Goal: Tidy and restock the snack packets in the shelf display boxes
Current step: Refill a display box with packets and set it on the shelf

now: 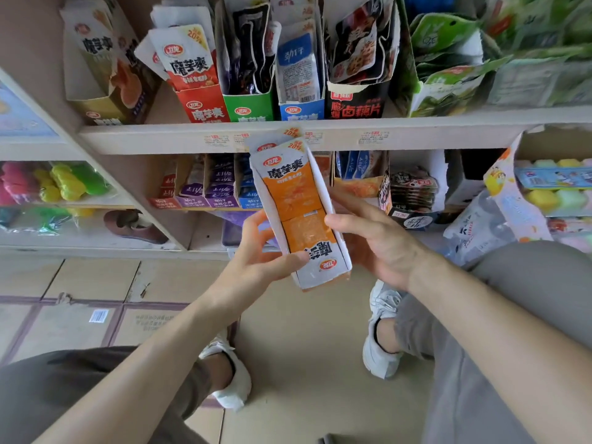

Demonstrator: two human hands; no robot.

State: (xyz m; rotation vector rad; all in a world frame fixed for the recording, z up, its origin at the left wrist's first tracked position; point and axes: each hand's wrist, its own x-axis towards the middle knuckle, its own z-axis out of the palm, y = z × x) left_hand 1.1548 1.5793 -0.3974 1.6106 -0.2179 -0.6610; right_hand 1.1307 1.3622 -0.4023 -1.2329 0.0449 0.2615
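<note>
I hold an orange-and-white display box (323, 200) of orange snack packets (290, 184) in front of the shelves, tilted with its open top pointing up and away. My left hand (256, 251) grips its left side, thumb on the front near the bottom. My right hand (371, 238) grips its right side, thumb across the front. On the upper shelf (198, 139) stand a yellow box (105, 84), a red box (198, 100), a green box (248, 104), a blue box (301, 107) and a black box (355, 100), each with packets.
The lower shelf carries small red, purple and blue boxes (205, 190), a dark packet box (410, 193) and colourful items at left (57, 184). Green bags (448, 59) fill the upper right. Flattened cardboard (80, 315) covers the floor beside my knees and white shoes (381, 341).
</note>
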